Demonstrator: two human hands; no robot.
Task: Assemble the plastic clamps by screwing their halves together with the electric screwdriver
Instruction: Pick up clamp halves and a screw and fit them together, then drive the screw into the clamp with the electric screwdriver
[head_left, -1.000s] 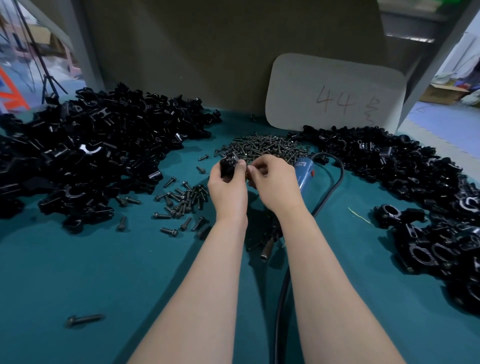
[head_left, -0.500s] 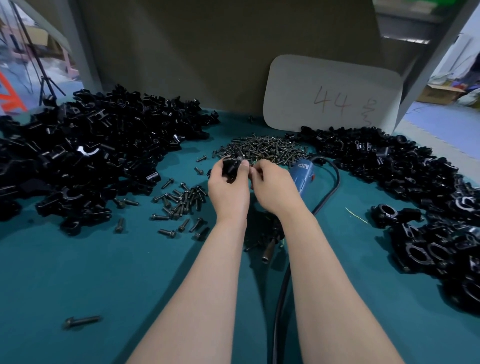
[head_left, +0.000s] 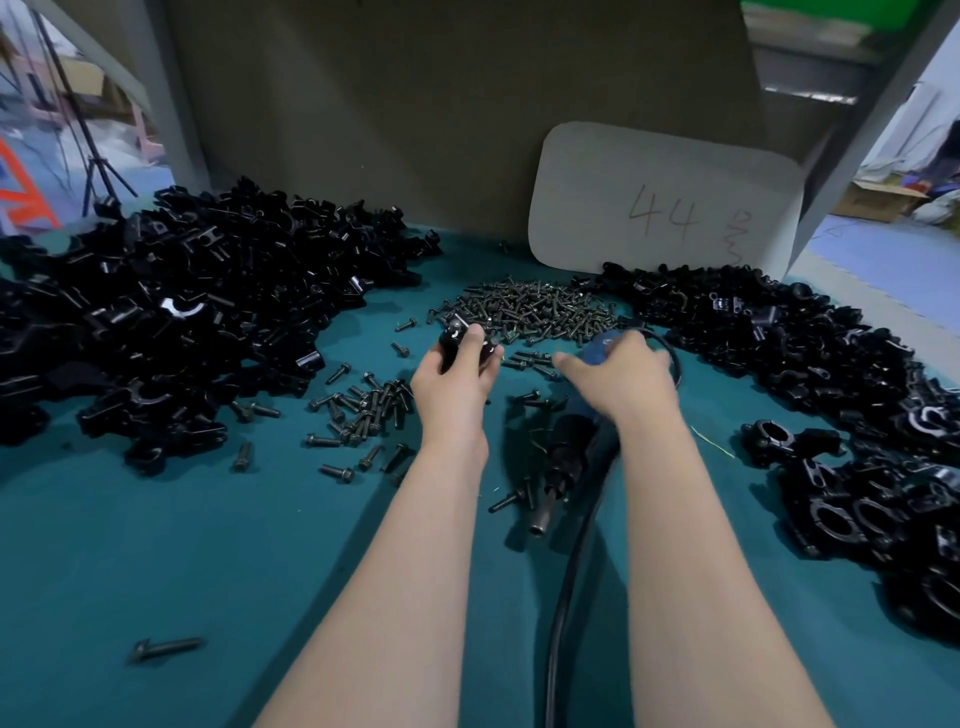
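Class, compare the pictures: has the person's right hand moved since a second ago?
Yes. The right hand has left the clamp and gone right, onto the screwdriver, which lies where it did beside the screw pile.

Black clamp (head_left: 457, 338) gripped, aloft; blue-black screwdriver (head_left: 566, 452) lying flat, tip nearward.

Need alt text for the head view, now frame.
A person's left hand holds a black clamp while the right hand is over the corded screwdriver lying on a teal table. A heap of screws lies behind the hands, with piles of black clamp parts on both sides.
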